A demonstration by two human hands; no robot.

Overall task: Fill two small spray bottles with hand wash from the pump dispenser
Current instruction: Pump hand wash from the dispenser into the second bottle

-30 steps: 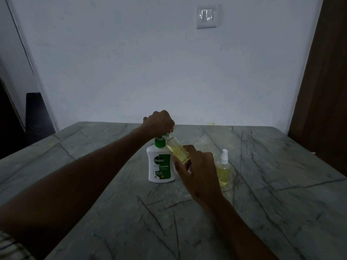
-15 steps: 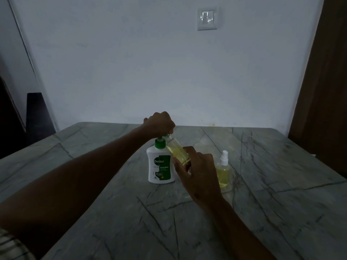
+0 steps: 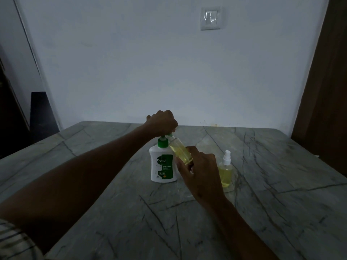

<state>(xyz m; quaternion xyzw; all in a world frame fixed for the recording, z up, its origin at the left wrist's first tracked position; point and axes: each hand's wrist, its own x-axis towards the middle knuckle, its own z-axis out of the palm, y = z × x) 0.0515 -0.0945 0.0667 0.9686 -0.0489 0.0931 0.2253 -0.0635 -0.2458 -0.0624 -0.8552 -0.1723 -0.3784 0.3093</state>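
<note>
Hands split the work: left hand [image 3: 163, 122] fisted on the pump dispenser [image 3: 163, 164], right hand [image 3: 199, 170] gripping the tilted spray bottle [image 3: 180, 151], whose mouth should stay snug under the nozzle

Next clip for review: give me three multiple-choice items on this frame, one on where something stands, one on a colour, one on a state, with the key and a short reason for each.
1. Where does the capped spray bottle stand?
A. Right of the pump dispenser
B. Left of it
C. Behind it

2. What colour is the dispenser's pump collar?
A. Blue
B. Green
C. Red

3. How is the bottle being filled held?
A. Upright on the table
B. Lying flat
C. Tilted, mouth at the pump spout

Key: 1 A, it stands past the right hand. 2 B, green shows under the left hand. 3 C, it leans toward the spout in the right hand.
</note>
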